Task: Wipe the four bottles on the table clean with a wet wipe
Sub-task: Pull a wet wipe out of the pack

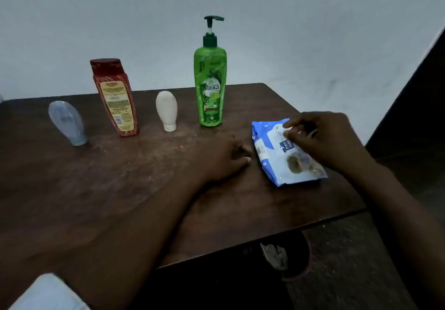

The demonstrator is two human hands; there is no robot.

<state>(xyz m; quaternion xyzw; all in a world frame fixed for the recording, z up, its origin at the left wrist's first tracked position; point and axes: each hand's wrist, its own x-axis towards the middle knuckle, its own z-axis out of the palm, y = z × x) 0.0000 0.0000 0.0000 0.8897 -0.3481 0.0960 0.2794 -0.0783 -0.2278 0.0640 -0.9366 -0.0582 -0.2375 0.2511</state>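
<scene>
My right hand point(325, 138) pinches the flap of the wipes pack point(269, 141), which lies near the table's point(120, 189) right edge. My left hand point(221, 158) rests loosely curled just beside it, holding nothing. Toward the far edge stand the grey bottle point(66, 123), red bottle point(115, 97), white bottle point(166, 110) and green bottle point(210, 88), spaced apart, with open wood between them and my hands.

The table point(120, 177) is dark brown with pale scuffs, and the wall point(313, 32) is pale grey-blue. The tube point(66, 122) is grey-blue, the flask point(115, 97) red with a yellow label, the small bottle point(166, 110) cream-white, and the pump bottle point(210, 83) bright green with leaf prints, white lettering and a dark green pump. The pack point(272, 141) is blue and white.
</scene>
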